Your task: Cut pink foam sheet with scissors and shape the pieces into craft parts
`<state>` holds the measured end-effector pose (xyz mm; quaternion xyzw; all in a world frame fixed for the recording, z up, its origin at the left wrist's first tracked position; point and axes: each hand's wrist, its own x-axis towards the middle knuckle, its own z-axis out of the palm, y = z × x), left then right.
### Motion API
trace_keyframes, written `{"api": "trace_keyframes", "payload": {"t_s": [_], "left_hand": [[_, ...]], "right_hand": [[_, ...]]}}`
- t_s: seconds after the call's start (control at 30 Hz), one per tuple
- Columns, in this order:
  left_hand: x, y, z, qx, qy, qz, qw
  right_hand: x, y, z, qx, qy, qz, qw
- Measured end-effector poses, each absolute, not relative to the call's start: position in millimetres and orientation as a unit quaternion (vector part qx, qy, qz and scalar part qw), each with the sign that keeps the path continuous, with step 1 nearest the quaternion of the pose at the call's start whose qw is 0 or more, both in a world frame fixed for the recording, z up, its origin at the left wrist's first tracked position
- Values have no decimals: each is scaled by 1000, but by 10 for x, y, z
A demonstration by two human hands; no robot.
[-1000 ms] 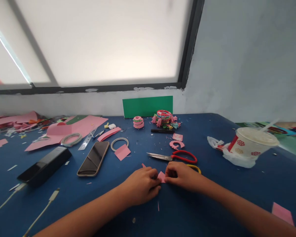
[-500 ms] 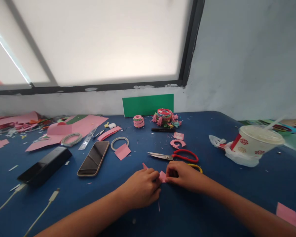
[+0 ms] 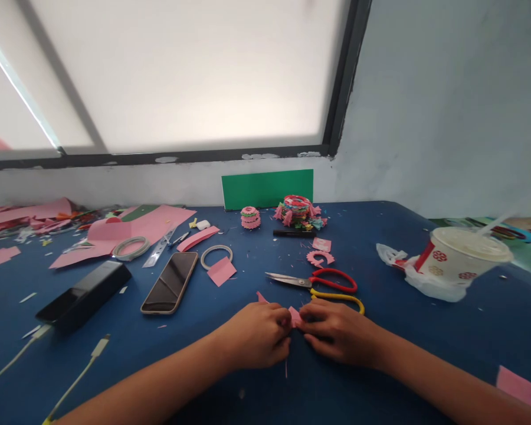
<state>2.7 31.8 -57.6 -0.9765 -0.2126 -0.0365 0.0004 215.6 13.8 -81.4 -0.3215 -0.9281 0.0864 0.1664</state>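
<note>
A small piece of pink paper [image 3: 295,317] is pinched between my two hands, close above the blue table. My left hand [image 3: 262,333] closes on its left side, with fingers curled. From the right, my right hand [image 3: 338,330] grips the other side between thumb and fingertips. Part of the paper is hidden behind the fingers. Just beyond my right hand lie scissors [image 3: 312,283] with one red and one yellow handle, blades pointing left. Farther back are a pink scalloped paper ring [image 3: 320,258] and a small pink paper square [image 3: 321,244].
On the left lie a phone [image 3: 170,283], a black box-shaped device [image 3: 84,295] with a cable, tape rolls [image 3: 131,248] and pink sheets [image 3: 128,233]. Stacked paper rings [image 3: 250,218] and a colourful paper stack [image 3: 297,211] stand at the back. A lidded cup [image 3: 464,260] stands right.
My right hand has shifted slightly down and turned over the paper, uncovering more of the yellow scissor handle. My left hand keeps its hold; the whole view has moved a little.
</note>
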Motion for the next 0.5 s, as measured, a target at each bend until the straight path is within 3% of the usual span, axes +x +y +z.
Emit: {"api": "trace_keyframes", "payload": {"t_s": [0.33,0.5], "left_hand": [[-76,449,-562,-963,-223,-86,-125],[12,488,-654,-959,-248,-97,-101]], "right_hand": [[2199,168,-828,-350,-893,158,234],[2142,224,-865,-371,-888,150,226]]}}
